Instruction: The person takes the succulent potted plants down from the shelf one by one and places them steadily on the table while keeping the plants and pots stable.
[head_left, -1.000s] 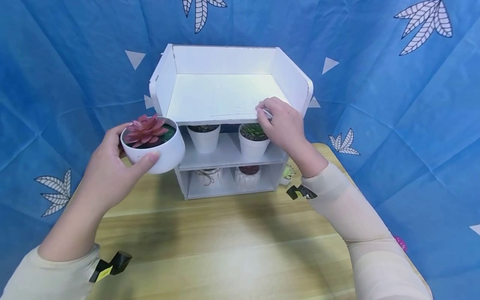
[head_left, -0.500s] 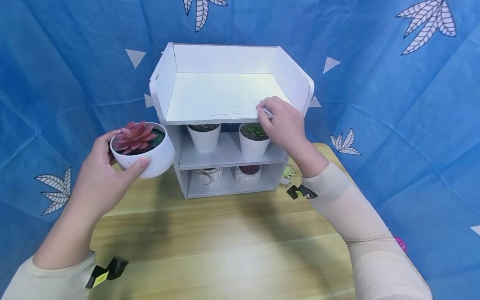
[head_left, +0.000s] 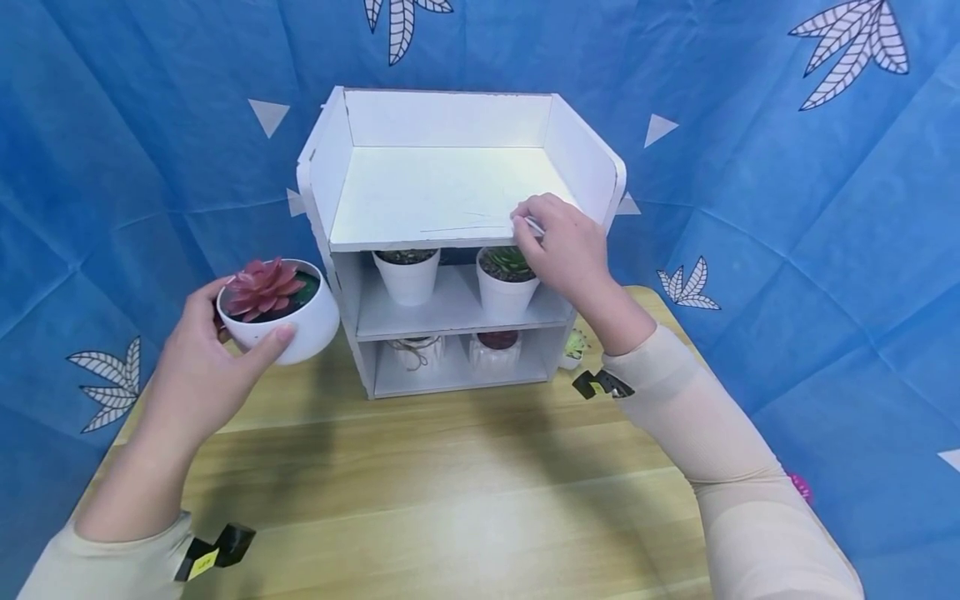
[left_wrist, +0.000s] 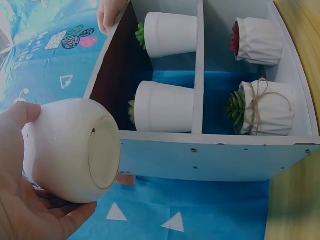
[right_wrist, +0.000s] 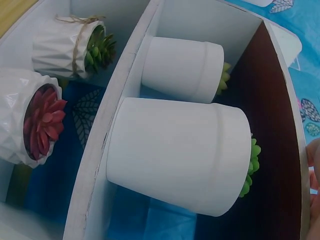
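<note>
1. Fingers of the left hand are clamping a white pot, the thumb pressing its near side; a red succulent is rising from its mouth.
2. The pot is hanging above the bench, just left of a white shelf unit.
3. The right hand is resting at the top board's front edge, fingers curling; whether they are gripping it, I cannot tell.
4. Two smooth pots are standing on the middle level, two textured pots on the bottom one, one wearing twine.
5. A small green plant is sitting beside the unit's right side.
6. The bench is showing pale wood grain, catching bright glare between soft shadows.
7. Blue cloth is hanging behind and along both sides, carrying white leaves and triangles; something pink is peeking out at the bench's right edge.
</note>
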